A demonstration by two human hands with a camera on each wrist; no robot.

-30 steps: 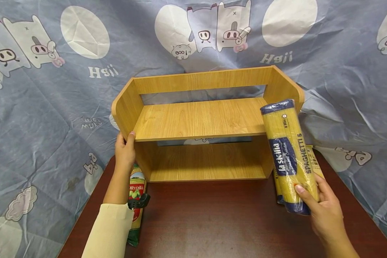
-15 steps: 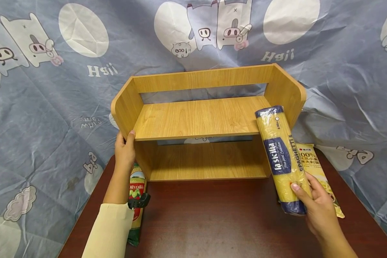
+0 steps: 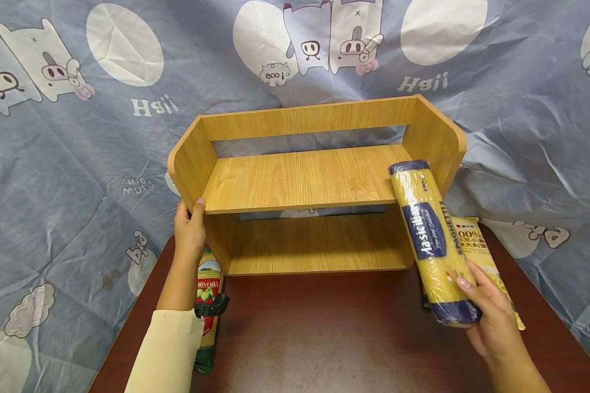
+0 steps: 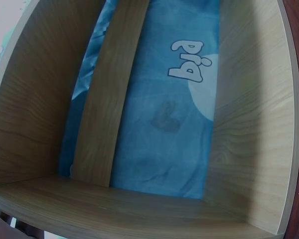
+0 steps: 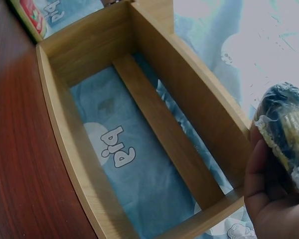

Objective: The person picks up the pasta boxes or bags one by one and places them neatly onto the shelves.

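Observation:
A two-tier wooden shelf (image 3: 300, 177) stands at the back of the table. My left hand (image 3: 190, 232) grips its left side panel, thumb at the front edge by the upper board. In my right hand (image 3: 496, 314) is a yellow and dark blue pack of spaghetti (image 3: 430, 240), held near its lower end with the thumb on top. The pack leans upward, its top end overlapping the right end of the upper board in the head view. The right wrist view shows the pack's plastic-wrapped end (image 5: 294, 127) above the fingers. The left wrist view shows the shelf's lower compartment wall (image 4: 239, 149).
A green-ended Olivoilà pack (image 3: 208, 284) lies on the dark red table (image 3: 319, 333), left of the shelf under my forearm. Right of the shelf lies a yellow pasta bag (image 3: 472, 237), partly covered by the spaghetti pack. A printed blue cloth (image 3: 103, 136) hangs behind.
The spaghetti pack's top end has moved left toward the upper board, uncovering more of the yellow bag. Its lower end has since swung slightly right. My left hand has kept its grip.

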